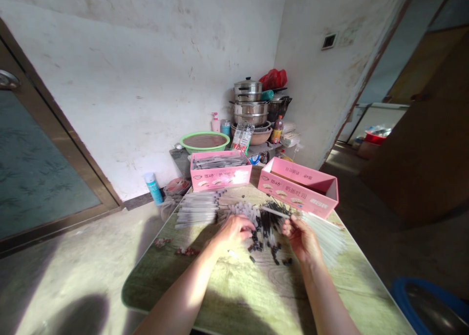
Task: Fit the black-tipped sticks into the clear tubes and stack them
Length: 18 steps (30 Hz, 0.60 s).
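My right hand (pixel 301 236) pinches a slim whitish pen barrel (pixel 274 212), which points up and to the left. My left hand (pixel 234 231) has its fingers curled together at the edge of the small black plugs (pixel 256 244); whatever is between its fingertips is hidden. Beyond the left hand lies a heap of small translucent white pieces (pixel 242 210). Thin dark pen refills (pixel 270 225) are bunched between the hands. White barrels (pixel 200 209) lie in a row at the left, and clear tubes (pixel 326 237) fan out beside my right hand.
Two pink boxes stand at the table's far edge: the left box (pixel 222 177) holds many grey-white pens, while the right box (pixel 298 191) shows a brown inside. Behind are a green basin (pixel 204 142) and stacked steel pots (pixel 250 108). A blue tub (pixel 432 303) sits at lower right.
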{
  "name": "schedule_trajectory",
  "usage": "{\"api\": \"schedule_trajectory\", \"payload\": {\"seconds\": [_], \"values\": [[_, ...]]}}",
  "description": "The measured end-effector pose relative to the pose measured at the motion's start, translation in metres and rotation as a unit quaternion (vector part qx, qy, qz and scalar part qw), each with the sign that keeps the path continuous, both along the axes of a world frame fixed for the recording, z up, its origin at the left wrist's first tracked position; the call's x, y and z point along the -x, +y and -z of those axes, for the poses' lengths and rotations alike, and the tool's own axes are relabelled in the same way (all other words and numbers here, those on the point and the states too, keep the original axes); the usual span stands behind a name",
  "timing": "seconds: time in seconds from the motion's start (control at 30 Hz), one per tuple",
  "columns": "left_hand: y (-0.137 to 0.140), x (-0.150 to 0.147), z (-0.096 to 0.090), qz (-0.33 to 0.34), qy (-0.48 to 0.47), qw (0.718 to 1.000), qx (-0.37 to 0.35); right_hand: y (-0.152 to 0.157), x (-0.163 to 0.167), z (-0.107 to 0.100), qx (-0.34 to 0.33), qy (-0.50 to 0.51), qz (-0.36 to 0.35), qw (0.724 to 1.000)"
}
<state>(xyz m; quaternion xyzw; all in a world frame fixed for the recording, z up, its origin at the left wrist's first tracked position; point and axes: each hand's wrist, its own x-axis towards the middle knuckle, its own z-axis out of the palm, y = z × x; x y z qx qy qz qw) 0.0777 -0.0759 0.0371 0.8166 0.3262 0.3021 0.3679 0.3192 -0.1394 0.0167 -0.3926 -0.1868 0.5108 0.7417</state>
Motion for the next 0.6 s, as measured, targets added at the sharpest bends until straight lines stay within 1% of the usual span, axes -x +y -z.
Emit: {"api": "schedule_trajectory", "payload": {"seconds": [0.03, 0.1, 0.27, 0.3, 0.37, 0.43, 0.47, 0.53, 0.6], "values": [[-0.003, -0.002, -0.001, 0.019, 0.008, 1.000, -0.008, 0.000, -0.001, 0.000, 0.000, 0.001, 0.000, 1.000], [-0.009, -0.006, 0.000, 0.030, 0.005, 0.999, -0.011, 0.000, -0.001, 0.000, 0.001, 0.000, -0.002, 1.000], [-0.010, -0.014, 0.009, 0.011, 0.007, 1.000, 0.015, 0.000, 0.001, -0.001, 0.002, 0.002, -0.004, 1.000], [-0.009, -0.014, 0.011, 0.005, -0.005, 0.999, 0.035, 0.000, 0.001, -0.001, 0.001, 0.002, -0.004, 1.000], [-0.005, -0.015, 0.014, -0.007, -0.065, 0.992, 0.112, 0.000, 0.002, -0.002, 0.000, 0.003, -0.004, 1.000], [-0.002, -0.014, 0.013, -0.010, -0.144, 0.969, 0.199, -0.001, 0.003, -0.004, 0.000, 0.003, -0.005, 1.000], [0.000, -0.013, 0.012, -0.009, -0.177, 0.958, 0.227, -0.002, 0.004, -0.004, -0.001, 0.001, -0.007, 1.000], [0.002, -0.011, 0.009, -0.008, -0.214, 0.946, 0.245, -0.003, 0.005, -0.005, -0.003, -0.009, -0.015, 1.000], [0.004, -0.007, 0.006, -0.007, -0.230, 0.943, 0.240, -0.003, 0.006, -0.006, -0.004, -0.024, -0.023, 0.999]]}}
